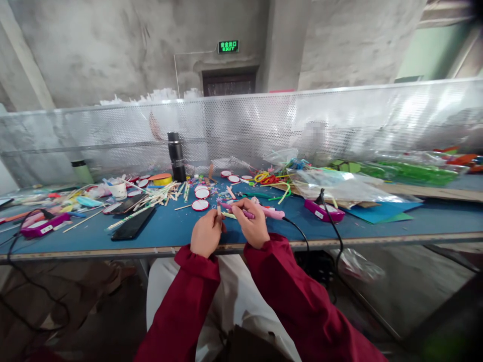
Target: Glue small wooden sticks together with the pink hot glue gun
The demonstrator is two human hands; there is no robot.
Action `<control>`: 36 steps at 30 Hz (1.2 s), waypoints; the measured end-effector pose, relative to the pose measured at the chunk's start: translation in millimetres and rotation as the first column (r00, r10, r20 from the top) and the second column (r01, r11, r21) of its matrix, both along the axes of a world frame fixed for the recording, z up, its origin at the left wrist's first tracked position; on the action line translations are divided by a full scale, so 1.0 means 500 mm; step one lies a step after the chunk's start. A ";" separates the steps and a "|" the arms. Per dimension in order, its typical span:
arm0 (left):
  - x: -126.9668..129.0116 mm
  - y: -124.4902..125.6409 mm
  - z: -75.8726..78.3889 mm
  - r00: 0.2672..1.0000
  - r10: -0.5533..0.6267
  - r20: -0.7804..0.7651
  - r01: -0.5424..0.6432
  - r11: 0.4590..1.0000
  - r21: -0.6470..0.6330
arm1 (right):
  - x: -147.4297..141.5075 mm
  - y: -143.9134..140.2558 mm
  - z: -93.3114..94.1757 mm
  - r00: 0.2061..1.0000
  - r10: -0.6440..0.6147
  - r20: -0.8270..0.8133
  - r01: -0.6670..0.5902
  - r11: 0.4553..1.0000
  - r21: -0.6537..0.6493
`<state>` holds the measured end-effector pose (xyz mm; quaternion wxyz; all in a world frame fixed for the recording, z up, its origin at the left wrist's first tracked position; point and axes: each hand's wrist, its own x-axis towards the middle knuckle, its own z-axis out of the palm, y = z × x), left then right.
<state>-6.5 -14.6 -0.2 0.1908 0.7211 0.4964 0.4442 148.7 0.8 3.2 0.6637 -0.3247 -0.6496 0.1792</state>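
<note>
My left hand (207, 233) is closed near the table's front edge and pinches a short wooden stick (219, 209) that points upward. My right hand (253, 222) is wrapped around a purple pen (247, 214), its tip leaning left toward the stick. Whether the tip touches the stick I cannot tell. Just right of my right hand lies a pink hot glue gun (273, 212) with a black cord. Round white discs with red rims (200, 205) lie behind my left hand.
A black phone (133, 225) and a pile of sticks (166, 193) lie to the left. A black bottle (176, 158) stands behind. Purple boxes with black cords sit at left (45, 225) and right (324, 210). Plastic bags (339, 185) cover sheets at right.
</note>
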 end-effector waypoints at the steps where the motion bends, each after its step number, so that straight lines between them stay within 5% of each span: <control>1: 0.000 0.000 0.001 1.000 0.000 -0.002 0.000 1.000 -0.004 | 0.000 0.000 0.000 1.000 0.010 0.003 -0.010 1.000 -0.007; 36: 0.001 0.000 0.000 1.000 0.002 0.021 -0.001 1.000 -0.018 | 0.002 0.001 -0.006 1.000 0.020 -0.002 -0.020 1.000 -0.018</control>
